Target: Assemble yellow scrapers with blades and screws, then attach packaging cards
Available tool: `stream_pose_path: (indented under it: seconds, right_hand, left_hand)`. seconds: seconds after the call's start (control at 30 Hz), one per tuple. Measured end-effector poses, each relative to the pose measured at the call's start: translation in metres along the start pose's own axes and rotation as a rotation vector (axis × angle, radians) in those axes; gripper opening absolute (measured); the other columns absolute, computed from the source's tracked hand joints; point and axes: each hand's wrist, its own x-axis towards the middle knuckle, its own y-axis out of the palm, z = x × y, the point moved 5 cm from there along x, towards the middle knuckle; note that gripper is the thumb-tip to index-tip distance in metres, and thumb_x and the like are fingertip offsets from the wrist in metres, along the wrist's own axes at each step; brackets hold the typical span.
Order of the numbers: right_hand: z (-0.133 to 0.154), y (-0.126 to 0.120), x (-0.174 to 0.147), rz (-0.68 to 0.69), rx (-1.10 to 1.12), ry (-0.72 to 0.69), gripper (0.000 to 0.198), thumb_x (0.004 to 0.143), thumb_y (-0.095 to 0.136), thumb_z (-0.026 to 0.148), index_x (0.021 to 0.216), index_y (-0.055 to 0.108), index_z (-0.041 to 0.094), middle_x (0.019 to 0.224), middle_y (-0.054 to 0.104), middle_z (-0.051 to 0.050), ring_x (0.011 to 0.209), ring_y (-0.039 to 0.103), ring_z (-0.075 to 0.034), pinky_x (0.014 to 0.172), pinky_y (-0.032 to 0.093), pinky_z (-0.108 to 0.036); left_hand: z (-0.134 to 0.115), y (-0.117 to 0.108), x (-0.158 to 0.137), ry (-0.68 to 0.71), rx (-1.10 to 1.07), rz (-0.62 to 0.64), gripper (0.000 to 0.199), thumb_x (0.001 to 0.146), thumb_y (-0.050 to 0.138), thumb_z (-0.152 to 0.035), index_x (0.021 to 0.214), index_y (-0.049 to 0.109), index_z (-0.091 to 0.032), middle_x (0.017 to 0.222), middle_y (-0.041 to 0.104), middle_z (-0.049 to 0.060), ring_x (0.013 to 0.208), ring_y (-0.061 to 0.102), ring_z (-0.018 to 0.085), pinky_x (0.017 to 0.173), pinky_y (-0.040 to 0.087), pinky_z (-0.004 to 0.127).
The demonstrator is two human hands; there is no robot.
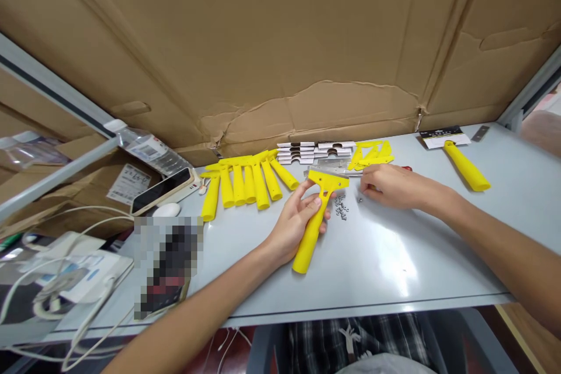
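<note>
My left hand (298, 219) is wrapped round a yellow scraper (310, 234), its head pointing away from me with a metal strip along the top. My right hand (388, 186) hovers low over the table to the right, fingers curled in; whatever they may pinch is hidden. A single small screw (360, 200) lies just below those fingers. Between the hands is a small pile of screws and nuts (340, 210). Behind my right hand shows a red handle end (407, 168), mostly covered. Metal strips (331, 165) lie beyond the scraper head.
Several yellow scraper handles (249, 184) form a row at left. Stacked white blade packs (295, 153) and yellow plastic pieces (372, 156) sit at the back. A carded scraper (467, 169) is at right. A phone (162, 191), a mouse (167, 210) and cables (83, 327) crowd the left.
</note>
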Motion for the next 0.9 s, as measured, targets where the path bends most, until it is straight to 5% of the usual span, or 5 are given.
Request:
stream_pose_path:
  seconds: [0.23,0.37,0.9]
  right_hand:
    - [0.018,-0.025,-0.001,-0.343,0.209,-0.121,0.014,0.097,0.057,0.027,0.094,0.068,0.019,0.1,0.066,-0.006,0.092,0.06,-0.018,0.083,0.048,-0.033]
    - [0.037,-0.02,-0.004,-0.491,0.328,-0.198,0.012,0.099,0.06,0.027,0.096,0.07,0.021,0.109,0.063,-0.007,0.103,0.061,-0.018,0.091,0.05,-0.035]
    - [0.046,-0.004,-0.004,-0.458,0.481,-0.119,0.013,0.097,0.064,0.032,0.097,0.074,0.023,0.115,0.063,-0.006,0.108,0.064,-0.019,0.099,0.05,-0.04]
  left_hand:
    - [0.005,0.008,-0.006,-0.004,0.089,0.088,0.056,0.092,0.074,-0.038,0.137,0.046,-0.021,0.123,0.069,0.016,0.07,0.065,0.014,0.055,0.053,0.026]
    - [0.007,0.011,-0.009,-0.009,0.115,0.121,0.058,0.093,0.073,-0.04,0.139,0.045,-0.02,0.116,0.071,0.015,0.067,0.065,0.014,0.055,0.052,0.027]
    - [0.008,0.016,-0.014,-0.001,0.128,0.128,0.055,0.093,0.073,-0.044,0.135,0.048,-0.019,0.087,0.069,0.005,0.059,0.064,0.015,0.055,0.052,0.028]
